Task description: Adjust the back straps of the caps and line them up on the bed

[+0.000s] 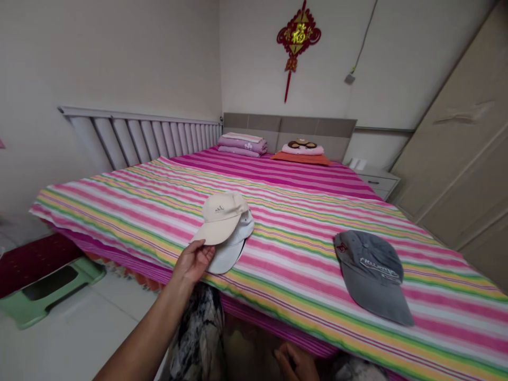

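Note:
My left hand (194, 260) pinches the brim of a beige baseball cap (222, 214), thumb above and fingers beneath. Partly under and behind it lies a white or pale grey cap (229, 255), its brim toward me. Both are near the front edge of the bed, on a striped sheet (286, 248). Low in the view, below the bed's edge, my right hand (296, 362) has its fingers curled in, with nothing visible in them. To the right a dark grey baseball cap (371, 275) with white lettering rests on the sheet, apart from both hands.
Folded purple bedding (242, 145) and an orange and pink stack (304, 153) lie by the headboard (254, 124). A white railing (138, 140) lines the left side. On the floor stands a green stool (51, 291); a nightstand (377, 182) is at the right.

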The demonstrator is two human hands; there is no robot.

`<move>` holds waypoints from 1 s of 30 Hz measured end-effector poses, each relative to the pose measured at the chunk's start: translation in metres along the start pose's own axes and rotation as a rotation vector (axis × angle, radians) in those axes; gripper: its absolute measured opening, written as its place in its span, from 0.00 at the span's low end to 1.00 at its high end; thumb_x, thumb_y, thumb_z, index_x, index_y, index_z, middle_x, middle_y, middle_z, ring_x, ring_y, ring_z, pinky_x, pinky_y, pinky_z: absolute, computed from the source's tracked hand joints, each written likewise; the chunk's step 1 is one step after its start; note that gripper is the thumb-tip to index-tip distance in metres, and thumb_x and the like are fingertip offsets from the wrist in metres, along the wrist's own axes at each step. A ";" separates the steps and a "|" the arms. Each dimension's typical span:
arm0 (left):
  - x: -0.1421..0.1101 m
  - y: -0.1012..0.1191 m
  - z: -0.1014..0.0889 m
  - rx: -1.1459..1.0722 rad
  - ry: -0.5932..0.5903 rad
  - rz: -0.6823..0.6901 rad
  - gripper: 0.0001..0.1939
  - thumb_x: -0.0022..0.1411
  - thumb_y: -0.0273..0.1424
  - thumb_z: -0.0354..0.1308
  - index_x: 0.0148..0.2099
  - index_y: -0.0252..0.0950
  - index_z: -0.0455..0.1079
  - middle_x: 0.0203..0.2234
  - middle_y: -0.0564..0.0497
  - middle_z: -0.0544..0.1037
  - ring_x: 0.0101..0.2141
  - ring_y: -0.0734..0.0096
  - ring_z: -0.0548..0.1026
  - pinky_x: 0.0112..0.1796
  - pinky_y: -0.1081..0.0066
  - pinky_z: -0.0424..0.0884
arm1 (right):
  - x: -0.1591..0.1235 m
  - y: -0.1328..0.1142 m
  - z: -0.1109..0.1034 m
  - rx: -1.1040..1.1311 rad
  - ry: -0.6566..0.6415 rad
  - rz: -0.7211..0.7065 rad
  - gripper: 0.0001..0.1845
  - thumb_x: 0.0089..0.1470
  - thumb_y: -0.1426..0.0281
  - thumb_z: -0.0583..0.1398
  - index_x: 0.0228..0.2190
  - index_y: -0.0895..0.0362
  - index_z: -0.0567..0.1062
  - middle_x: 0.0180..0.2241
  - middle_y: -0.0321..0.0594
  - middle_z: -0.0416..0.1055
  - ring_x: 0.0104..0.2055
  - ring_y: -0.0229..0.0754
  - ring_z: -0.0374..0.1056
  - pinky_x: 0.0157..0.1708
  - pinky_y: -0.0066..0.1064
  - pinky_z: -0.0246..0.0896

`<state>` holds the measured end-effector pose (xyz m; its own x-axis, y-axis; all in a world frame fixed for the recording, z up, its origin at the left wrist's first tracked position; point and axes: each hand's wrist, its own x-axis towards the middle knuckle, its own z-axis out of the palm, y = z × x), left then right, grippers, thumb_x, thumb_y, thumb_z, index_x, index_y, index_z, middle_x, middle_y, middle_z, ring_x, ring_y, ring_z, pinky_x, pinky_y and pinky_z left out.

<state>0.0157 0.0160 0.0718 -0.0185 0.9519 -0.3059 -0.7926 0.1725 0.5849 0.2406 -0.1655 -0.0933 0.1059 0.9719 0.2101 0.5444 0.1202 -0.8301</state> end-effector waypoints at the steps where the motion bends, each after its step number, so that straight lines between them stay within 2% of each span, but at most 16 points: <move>1: -0.004 -0.004 0.001 -0.019 -0.055 0.011 0.10 0.49 0.15 0.48 0.32 0.31 0.67 0.22 0.50 0.76 0.21 0.75 0.73 0.24 0.76 0.72 | 0.005 -0.006 -0.004 0.046 -0.035 0.035 0.22 0.52 0.54 0.50 0.17 0.57 0.65 0.16 0.34 0.61 0.20 0.36 0.58 0.21 0.25 0.52; 5: -0.028 -0.031 -0.005 0.009 -0.283 0.047 0.19 0.44 0.15 0.55 0.40 0.35 0.68 0.28 0.50 0.77 0.29 0.70 0.74 0.28 0.74 0.72 | 0.038 -0.043 -0.030 0.353 -0.111 0.114 0.20 0.50 0.53 0.53 0.23 0.57 0.69 0.20 0.36 0.66 0.24 0.39 0.63 0.26 0.28 0.58; 6: -0.036 -0.041 -0.009 0.029 -0.321 0.035 0.21 0.43 0.16 0.57 0.41 0.37 0.68 0.30 0.50 0.77 0.31 0.69 0.74 0.29 0.73 0.72 | 0.049 -0.054 -0.038 0.441 -0.123 0.116 0.18 0.48 0.54 0.56 0.28 0.57 0.71 0.25 0.39 0.70 0.30 0.42 0.66 0.31 0.31 0.60; 7: -0.043 -0.050 -0.013 0.045 -0.346 0.008 0.22 0.42 0.17 0.59 0.42 0.38 0.68 0.31 0.50 0.77 0.32 0.68 0.74 0.29 0.73 0.71 | 0.061 -0.066 -0.046 0.559 -0.130 0.115 0.20 0.45 0.54 0.59 0.35 0.57 0.71 0.32 0.43 0.72 0.37 0.45 0.67 0.38 0.34 0.60; 9: -0.058 -0.070 -0.022 0.062 -0.369 -0.083 0.22 0.40 0.18 0.62 0.40 0.39 0.70 0.31 0.50 0.77 0.32 0.68 0.74 0.30 0.73 0.71 | 0.082 -0.089 -0.062 0.838 -0.092 0.090 0.29 0.38 0.51 0.62 0.40 0.54 0.70 0.40 0.46 0.72 0.43 0.48 0.66 0.41 0.39 0.60; 10: -0.064 -0.080 -0.028 0.069 -0.382 -0.142 0.21 0.39 0.19 0.63 0.39 0.38 0.70 0.31 0.50 0.77 0.31 0.69 0.74 0.29 0.74 0.70 | 0.090 -0.099 -0.068 0.960 -0.061 0.081 0.31 0.39 0.50 0.61 0.43 0.53 0.69 0.42 0.46 0.71 0.45 0.48 0.65 0.44 0.40 0.58; 13: -0.077 -0.106 -0.050 0.127 -0.485 -0.316 0.18 0.38 0.22 0.65 0.37 0.35 0.72 0.27 0.49 0.77 0.28 0.69 0.74 0.29 0.72 0.68 | 0.107 -0.116 -0.082 1.257 -0.013 0.105 0.27 0.39 0.47 0.59 0.37 0.51 0.73 0.39 0.41 0.74 0.45 0.47 0.66 0.49 0.42 0.56; 15: -0.081 -0.118 -0.065 0.170 -0.560 -0.413 0.19 0.39 0.23 0.65 0.38 0.33 0.72 0.27 0.47 0.77 0.29 0.67 0.74 0.30 0.71 0.67 | 0.108 -0.117 -0.087 1.354 0.044 0.152 0.22 0.38 0.49 0.61 0.32 0.50 0.76 0.36 0.38 0.76 0.45 0.46 0.67 0.51 0.41 0.55; 18: -0.080 -0.125 -0.080 0.165 -0.641 -0.547 0.22 0.40 0.24 0.64 0.42 0.33 0.71 0.34 0.44 0.77 0.35 0.62 0.74 0.34 0.68 0.66 | 0.099 -0.107 -0.091 1.366 0.057 0.218 0.16 0.36 0.55 0.64 0.30 0.48 0.77 0.34 0.34 0.77 0.44 0.45 0.68 0.53 0.40 0.52; 21: -0.070 -0.124 -0.082 0.074 -0.717 -0.607 0.22 0.48 0.32 0.60 0.48 0.33 0.67 0.41 0.41 0.74 0.42 0.58 0.71 0.40 0.64 0.64 | 0.086 -0.094 -0.093 1.284 0.023 0.219 0.15 0.38 0.54 0.63 0.29 0.48 0.77 0.32 0.34 0.77 0.42 0.46 0.70 0.54 0.42 0.52; 25: -0.049 -0.124 -0.065 0.057 -0.743 -0.695 0.22 0.57 0.42 0.49 0.46 0.30 0.68 0.36 0.40 0.76 0.41 0.61 0.73 0.43 0.66 0.63 | 0.073 -0.080 -0.098 1.097 0.048 0.160 0.21 0.42 0.48 0.56 0.29 0.49 0.78 0.31 0.39 0.77 0.44 0.52 0.69 0.52 0.48 0.53; 30: -0.027 -0.123 -0.033 0.084 -0.664 -0.703 0.17 0.52 0.42 0.57 0.36 0.31 0.71 0.28 0.45 0.78 0.40 0.61 0.73 0.45 0.66 0.63 | 0.062 -0.067 -0.109 0.928 0.102 0.107 0.23 0.41 0.47 0.56 0.29 0.50 0.77 0.31 0.44 0.77 0.48 0.54 0.65 0.51 0.51 0.52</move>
<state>0.0937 -0.0390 -0.0167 0.8110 0.5693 -0.1350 -0.4446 0.7496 0.4903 0.3016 -0.1354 0.0313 0.2135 0.9699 0.1169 -0.3489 0.1875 -0.9182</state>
